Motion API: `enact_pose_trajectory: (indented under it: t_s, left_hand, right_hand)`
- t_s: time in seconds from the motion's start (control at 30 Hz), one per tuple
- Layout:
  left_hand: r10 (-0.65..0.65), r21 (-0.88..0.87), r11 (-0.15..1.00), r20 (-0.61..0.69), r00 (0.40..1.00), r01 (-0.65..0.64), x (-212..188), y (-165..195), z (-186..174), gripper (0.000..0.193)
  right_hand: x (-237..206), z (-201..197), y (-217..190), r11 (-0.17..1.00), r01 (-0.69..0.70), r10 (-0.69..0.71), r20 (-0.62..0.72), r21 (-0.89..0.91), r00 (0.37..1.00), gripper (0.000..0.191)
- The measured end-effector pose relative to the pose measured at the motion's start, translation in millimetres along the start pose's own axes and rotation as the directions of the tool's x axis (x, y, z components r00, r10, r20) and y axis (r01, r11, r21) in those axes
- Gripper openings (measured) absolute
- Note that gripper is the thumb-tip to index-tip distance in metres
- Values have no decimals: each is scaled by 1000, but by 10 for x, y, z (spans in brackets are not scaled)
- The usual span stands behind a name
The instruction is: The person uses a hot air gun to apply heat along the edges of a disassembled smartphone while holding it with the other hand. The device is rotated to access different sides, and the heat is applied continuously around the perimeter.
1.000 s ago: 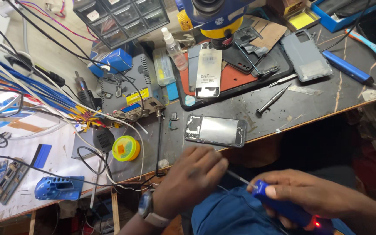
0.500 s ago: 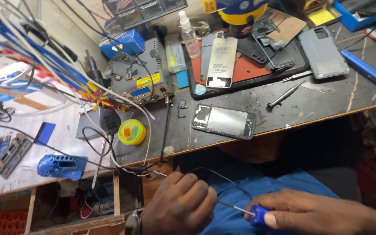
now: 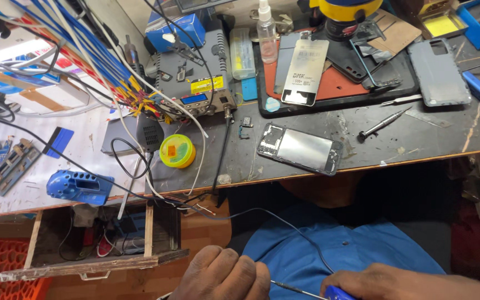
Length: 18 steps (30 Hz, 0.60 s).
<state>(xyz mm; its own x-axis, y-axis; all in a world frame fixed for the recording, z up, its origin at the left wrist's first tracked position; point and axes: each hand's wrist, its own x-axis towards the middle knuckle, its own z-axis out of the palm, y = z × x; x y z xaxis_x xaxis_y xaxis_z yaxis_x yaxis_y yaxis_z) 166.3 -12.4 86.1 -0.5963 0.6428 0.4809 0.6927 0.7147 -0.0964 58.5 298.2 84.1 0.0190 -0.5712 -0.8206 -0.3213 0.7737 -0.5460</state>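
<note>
Your right hand is wrapped around the blue handle of a soldering iron, low over your lap. Your left hand is curled into a loose fist at the iron's thin metal tip; whether it pinches anything, you cannot tell. The iron's cable runs from the handle up to the bench edge. On the bench above the iron lies an opened phone.
</note>
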Motion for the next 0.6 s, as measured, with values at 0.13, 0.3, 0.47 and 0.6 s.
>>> enact_pose_trajectory:
  t_s: [0.13, 0.3, 0.47, 0.6]
  left_hand:
    - [-478, 37, 874, -106, 872, 484, -9, -475, -533, 9]
    - [-867, 1, 491, -92, 489, 871, -380, -737, -615, 20]
    - [-867, -59, 430, 250, 431, 901, -479, -389, 54, 26]
    - [-686, -115, 725, -21, 728, 679, -65, -323, 269, 32]
  right_hand:
    - [234, 57, 431, 984, 149, -149, -3, 102, 989, 58]
    - [243, 283, 1020, 708, 555, -386, -420, 436, 821, 67]
    - [441, 351, 1074, 383, 366, -57, -374, 848, 926, 79]
    - [480, 282, 976, 323, 457, -69, -461, 829, 885, 76]
